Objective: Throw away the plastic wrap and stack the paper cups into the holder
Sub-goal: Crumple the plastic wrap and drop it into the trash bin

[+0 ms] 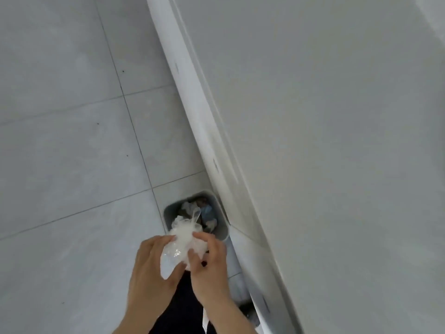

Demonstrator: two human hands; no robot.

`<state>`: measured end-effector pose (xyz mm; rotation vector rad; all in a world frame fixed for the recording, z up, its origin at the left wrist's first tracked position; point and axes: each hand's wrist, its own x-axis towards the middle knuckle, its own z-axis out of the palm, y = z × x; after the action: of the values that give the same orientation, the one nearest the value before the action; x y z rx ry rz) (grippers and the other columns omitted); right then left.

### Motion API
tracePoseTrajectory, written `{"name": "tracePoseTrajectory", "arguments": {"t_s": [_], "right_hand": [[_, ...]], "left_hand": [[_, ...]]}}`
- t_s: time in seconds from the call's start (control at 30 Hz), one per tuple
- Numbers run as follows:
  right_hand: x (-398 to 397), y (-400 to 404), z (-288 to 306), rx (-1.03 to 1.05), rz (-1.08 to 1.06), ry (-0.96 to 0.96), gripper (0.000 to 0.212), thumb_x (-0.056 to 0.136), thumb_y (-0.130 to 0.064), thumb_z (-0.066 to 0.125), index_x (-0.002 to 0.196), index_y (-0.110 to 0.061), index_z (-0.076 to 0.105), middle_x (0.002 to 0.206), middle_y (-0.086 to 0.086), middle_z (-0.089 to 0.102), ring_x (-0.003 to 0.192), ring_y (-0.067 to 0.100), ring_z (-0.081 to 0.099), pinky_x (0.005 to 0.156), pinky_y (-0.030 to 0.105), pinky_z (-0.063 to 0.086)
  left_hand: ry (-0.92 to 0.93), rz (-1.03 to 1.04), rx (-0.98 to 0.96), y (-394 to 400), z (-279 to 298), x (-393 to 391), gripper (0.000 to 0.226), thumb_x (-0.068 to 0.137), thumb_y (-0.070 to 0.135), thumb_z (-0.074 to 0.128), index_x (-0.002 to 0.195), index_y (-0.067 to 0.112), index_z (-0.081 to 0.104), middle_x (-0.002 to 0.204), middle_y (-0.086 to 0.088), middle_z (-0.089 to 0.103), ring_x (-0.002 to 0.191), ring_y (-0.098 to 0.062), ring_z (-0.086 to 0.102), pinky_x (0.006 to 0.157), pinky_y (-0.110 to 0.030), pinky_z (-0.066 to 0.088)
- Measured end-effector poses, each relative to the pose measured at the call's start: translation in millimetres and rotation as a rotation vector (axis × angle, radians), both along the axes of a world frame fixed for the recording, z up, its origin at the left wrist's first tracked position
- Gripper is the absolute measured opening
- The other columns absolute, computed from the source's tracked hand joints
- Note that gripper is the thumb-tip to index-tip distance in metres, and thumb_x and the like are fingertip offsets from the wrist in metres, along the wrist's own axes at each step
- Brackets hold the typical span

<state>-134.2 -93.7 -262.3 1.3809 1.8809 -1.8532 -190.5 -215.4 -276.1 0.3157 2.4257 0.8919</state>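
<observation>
Holding the plastic wrap (183, 247) bunched into a loose ball between both hands, above the tiled floor (72, 153) and just short of the grey bin (222, 233). Gripping it from the left with the left hand (151, 268), fingers curled around the lower side; pinching it from the right with the right hand (210, 263), fingertips pressed into the crumpled film. Trailing one twisted tail of the wrap up over the bin's opening, where other scraps of rubbish are already lying. Standing beside a white counter edge (204, 121), bin tucked against its base. Judging from this: wrap gathered and brought to the bin but not yet dropped in, so the first half nearly finished. Showing no paper cups or holder anywhere, so leaving the stacking entirely undone as far as visible.
</observation>
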Motion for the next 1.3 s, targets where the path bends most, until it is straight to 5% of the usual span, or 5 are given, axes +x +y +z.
{"name": "tracePoseTrajectory", "arguments": {"t_s": [0.23,0.5,0.67,0.97,1.3], "right_hand": [[7,9,-140,0.157,-0.001,-0.202,0.031,0.102,-0.021,0.059,0.120,-0.045,0.057,0.129,0.000,0.050,0.121,0.020,0.055,0.093,0.023,0.052],[-1,7,-211,0.227,-0.047,-0.202,0.038,0.100,-0.016,0.061,0.134,-0.033,0.057,0.138,-0.001,0.056,0.123,0.017,0.057,0.105,0.035,0.051],[-6,14,-228,0.134,0.224,-0.249,0.060,0.105,-0.023,0.054,0.158,-0.039,0.031,0.173,0.007,0.009,0.157,0.025,0.017,0.124,0.042,0.030],[-8,29,-191,0.228,0.554,-0.438,0.064,0.107,-0.034,0.046,0.163,-0.036,0.015,0.174,0.009,0.001,0.159,0.029,0.007,0.126,0.049,0.025],[-57,33,-37,0.507,0.879,-0.317,0.067,0.106,-0.041,0.045,0.163,-0.025,0.014,0.173,0.015,0.002,0.159,0.033,0.001,0.130,0.048,0.006]], "left_hand": [[-0.127,0.038,-0.027,23,-121,12,0.071,0.079,0.026,0.082,0.117,0.047,0.026,0.116,0.019,0.049,0.090,-0.006,0.061,0.066,-0.012,0.040],[-0.035,-0.198,-0.208,25,-186,7,0.035,0.080,0.037,0.080,0.109,0.027,0.064,0.128,0.001,0.043,0.107,-0.021,0.057,0.084,-0.037,0.058],[-0.159,-0.262,-0.276,20,-212,-4,0.061,0.090,0.043,0.067,0.145,0.026,0.045,0.130,0.001,0.051,0.120,-0.023,0.053,0.095,-0.037,0.050],[-0.160,-0.333,-0.441,11,-183,-32,0.071,0.095,0.042,0.060,0.156,0.023,0.030,0.153,0.003,0.044,0.137,-0.022,0.043,0.109,-0.038,0.040],[0.062,-0.428,-0.469,5,-34,-105,0.073,0.097,0.046,0.053,0.159,0.029,0.020,0.164,0.007,0.029,0.150,-0.016,0.027,0.121,-0.034,0.024]]}}
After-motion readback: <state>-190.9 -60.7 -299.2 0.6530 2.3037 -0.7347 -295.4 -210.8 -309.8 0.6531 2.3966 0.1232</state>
